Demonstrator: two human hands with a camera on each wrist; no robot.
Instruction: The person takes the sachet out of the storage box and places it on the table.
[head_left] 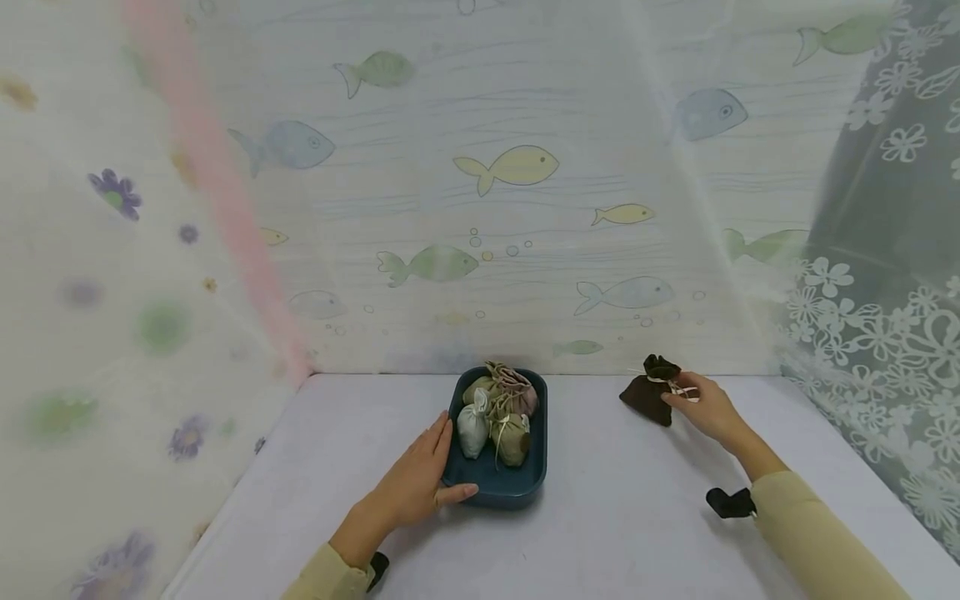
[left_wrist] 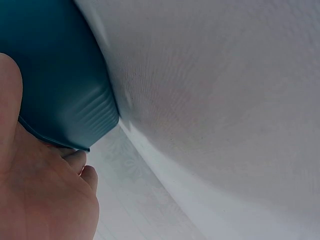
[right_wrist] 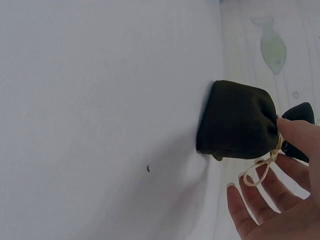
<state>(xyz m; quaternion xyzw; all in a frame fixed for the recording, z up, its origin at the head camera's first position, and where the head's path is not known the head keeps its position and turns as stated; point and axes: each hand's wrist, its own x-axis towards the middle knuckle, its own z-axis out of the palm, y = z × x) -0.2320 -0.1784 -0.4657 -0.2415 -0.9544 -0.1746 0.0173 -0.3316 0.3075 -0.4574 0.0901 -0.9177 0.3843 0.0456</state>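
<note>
Left hand: our left hand (head_left: 417,482) rests against the near left corner of the blue tray (head_left: 489,492), fingers straight along its left wall and the thumb laid along its near rim; it presses rather than grips.
Left wrist view: we see only our palm (left_wrist: 40,195) under the tray's (left_wrist: 55,75) dark blue side, with the white table (left_wrist: 215,100) beyond it.
Right hand: our right hand (head_left: 703,407) pinches the tied neck of the dark brown pouch (head_left: 649,393) between thumb and forefinger, while the other fingers (right_wrist: 250,210) stay spread and relaxed.
Brown pouch: it (right_wrist: 237,120) is well to the right of the tray, near the back of the table (head_left: 615,517). A cream cord (right_wrist: 262,167), tied in a bow, closes its neck.
Tray contents: we count several small drawstring pouches packed together, among them a white one (head_left: 472,427), an olive one (head_left: 512,437) and a pinkish one (head_left: 522,393).
Surroundings: a fish-printed backdrop (head_left: 480,208) stands behind the table, with a floral lace curtain (head_left: 877,333) to the right.
</note>
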